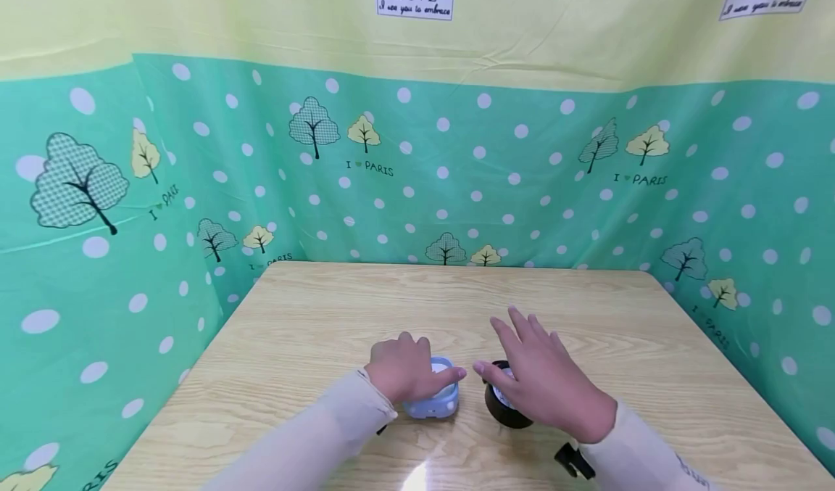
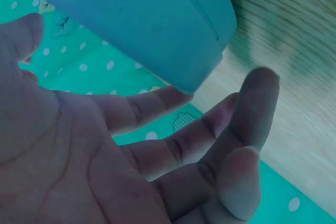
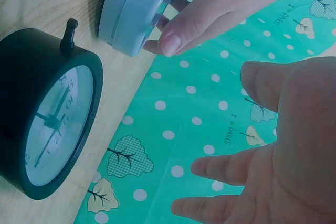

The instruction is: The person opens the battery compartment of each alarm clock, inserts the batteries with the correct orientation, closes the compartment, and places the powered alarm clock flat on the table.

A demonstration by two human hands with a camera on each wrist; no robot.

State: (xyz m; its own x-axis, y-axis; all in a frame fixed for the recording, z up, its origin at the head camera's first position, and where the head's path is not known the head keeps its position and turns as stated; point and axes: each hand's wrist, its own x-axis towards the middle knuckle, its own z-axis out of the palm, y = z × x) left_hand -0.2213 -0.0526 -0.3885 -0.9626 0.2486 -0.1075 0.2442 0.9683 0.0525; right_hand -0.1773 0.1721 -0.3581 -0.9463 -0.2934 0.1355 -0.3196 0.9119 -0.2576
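- A patterned cloth [image 1: 483, 201], yellow above green with white dots and trees, hangs behind the black clock [image 1: 509, 413] and to both sides of it.
- The wood-grain bench [image 1: 365, 295] lies under the black clock.
- The pale sleeves [image 1: 320, 433] reach in from the near side, one on either side of the black clock.
- The hands are apart from each other. The right hand [image 1: 544, 375] hovers over the black clock without touching it, fingers spread and holding nothing. The left hand [image 1: 407, 369] is left of the black clock, loosely bent and ungripping; whether its fingertips touch the pale blue object [image 1: 433, 407], I cannot tell.
- That object stands just left of the black clock.
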